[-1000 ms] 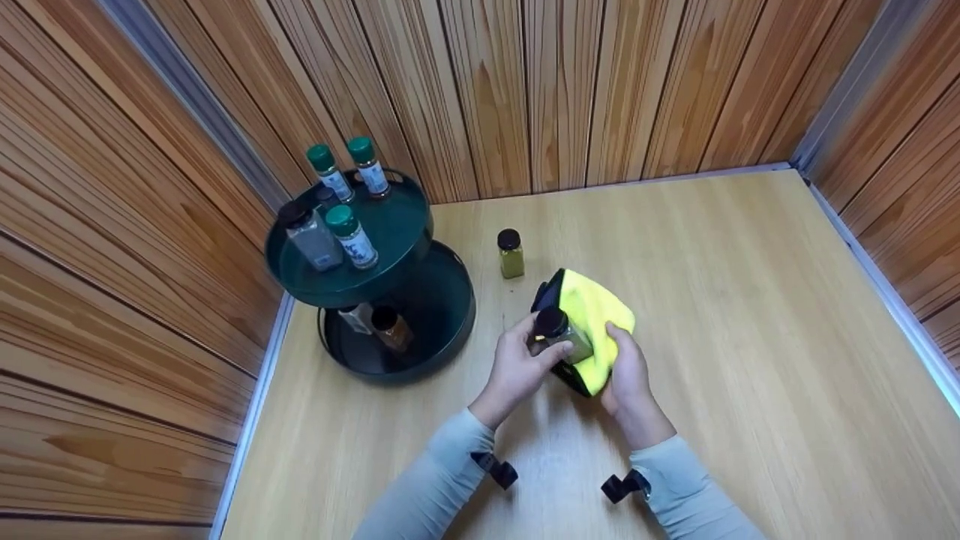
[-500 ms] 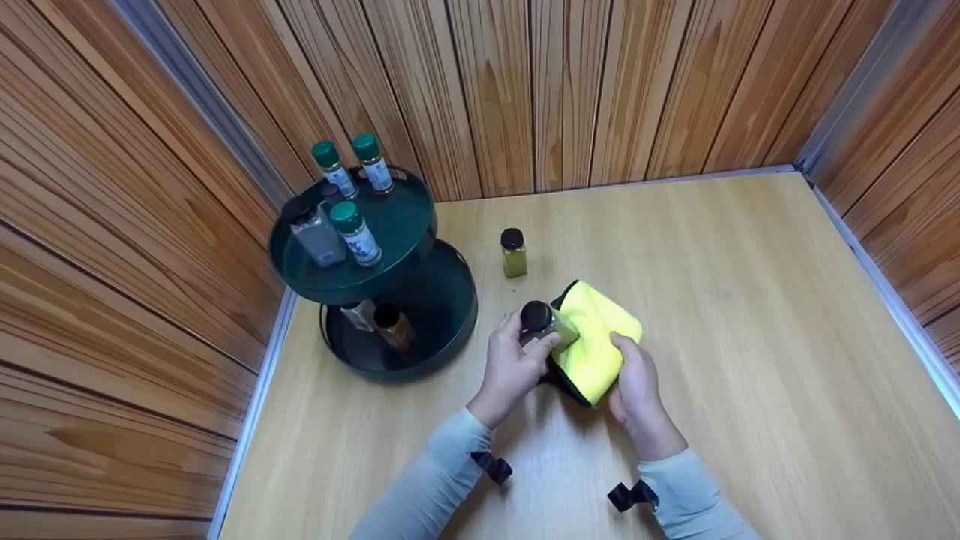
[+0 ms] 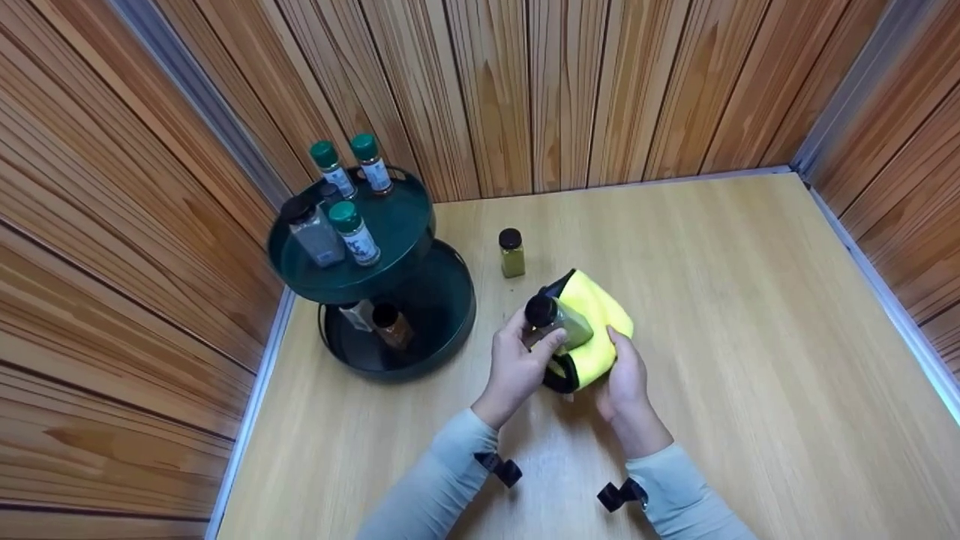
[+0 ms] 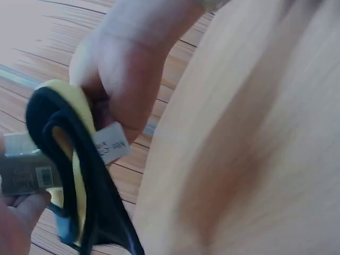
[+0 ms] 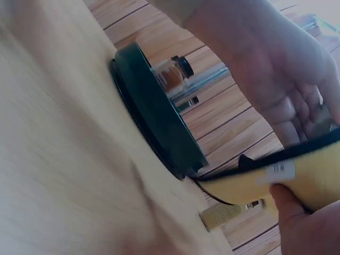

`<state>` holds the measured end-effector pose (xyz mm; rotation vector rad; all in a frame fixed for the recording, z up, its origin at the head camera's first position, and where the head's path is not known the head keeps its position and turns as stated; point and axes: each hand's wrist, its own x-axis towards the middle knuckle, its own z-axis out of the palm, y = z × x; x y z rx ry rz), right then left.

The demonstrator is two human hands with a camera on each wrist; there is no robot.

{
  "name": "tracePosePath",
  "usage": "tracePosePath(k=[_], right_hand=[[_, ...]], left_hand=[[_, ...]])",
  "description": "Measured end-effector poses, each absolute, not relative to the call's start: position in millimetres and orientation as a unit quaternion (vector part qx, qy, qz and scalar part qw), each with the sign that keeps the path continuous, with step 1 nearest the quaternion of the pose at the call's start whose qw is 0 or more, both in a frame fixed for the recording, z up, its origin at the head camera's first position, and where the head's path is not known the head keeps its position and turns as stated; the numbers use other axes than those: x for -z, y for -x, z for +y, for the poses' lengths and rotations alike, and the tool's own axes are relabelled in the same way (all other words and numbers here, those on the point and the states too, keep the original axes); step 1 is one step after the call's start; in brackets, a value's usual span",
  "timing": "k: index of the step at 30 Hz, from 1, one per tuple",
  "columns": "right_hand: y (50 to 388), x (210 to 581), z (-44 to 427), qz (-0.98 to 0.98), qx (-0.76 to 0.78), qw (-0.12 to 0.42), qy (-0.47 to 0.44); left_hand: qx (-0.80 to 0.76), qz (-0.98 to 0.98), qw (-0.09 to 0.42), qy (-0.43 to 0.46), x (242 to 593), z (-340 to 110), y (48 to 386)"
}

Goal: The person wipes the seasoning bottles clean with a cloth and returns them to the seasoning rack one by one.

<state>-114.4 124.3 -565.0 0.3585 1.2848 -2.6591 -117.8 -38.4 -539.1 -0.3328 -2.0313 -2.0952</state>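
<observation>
Wood-panelled walls point(image 3: 570, 90) bound a light wood table point(image 3: 750, 337). A dark green two-tier stand point(image 3: 401, 225) occupies the table's left side. To its right, two hands are raised above the table. The left hand point(image 3: 517, 367) grips a dark-capped jar with greenish contents point(image 3: 574, 330), thumb and fingers closed about its upper part. The right hand point(image 3: 628, 379) pinches a folded yellow cloth with black edging point(image 3: 606, 315), thumb on the yellow face. The gripped jar is tilted, its cap toward the left, its body against the cloth. On the stand's upper tier: a grey-filled, dark-capped jar point(image 3: 319, 241) and three green-capped bottles point(image 3: 361, 246). On the lower tier: a brown-filled jar point(image 3: 397, 335) beside a pale container point(image 3: 358, 316), partly hidden. A smaller yellow-green jar point(image 3: 513, 262) stands upright on the table, just beyond the cloth. Smallest item noted: a white tag point(image 4: 112, 142) on the cloth, its print illegible.
</observation>
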Motion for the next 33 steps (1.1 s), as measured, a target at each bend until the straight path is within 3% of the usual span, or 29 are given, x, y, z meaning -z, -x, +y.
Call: tracePosePath(k=[6,16,20,25,33], right_hand=[[110.5,564.4,131.5,0.471,0.870,0.080,-0.125],[118.6,559.5,134.9,0.495,0.857,0.009,-0.141],[122.9,562.1,125.7,0.442,0.884,0.047,-0.146],[120.5,563.4,119.5,0.408,0.896,0.100,-0.143],[113.1,561.6,124.7,0.462,0.872,0.090,-0.136]], left_hand=[[0.694,-0.701,0.124,0.104,541.5,-43.1,123.8],[0.667,-0.730,0.115,0.093,544.8,-49.9,121.9],[0.691,-0.709,0.104,0.097,540.9,-48.2,120.6],[0.683,-0.708,0.130,0.126,541.1,-47.6,124.1],[0.674,-0.718,0.134,0.111,546.5,-59.9,129.6]])
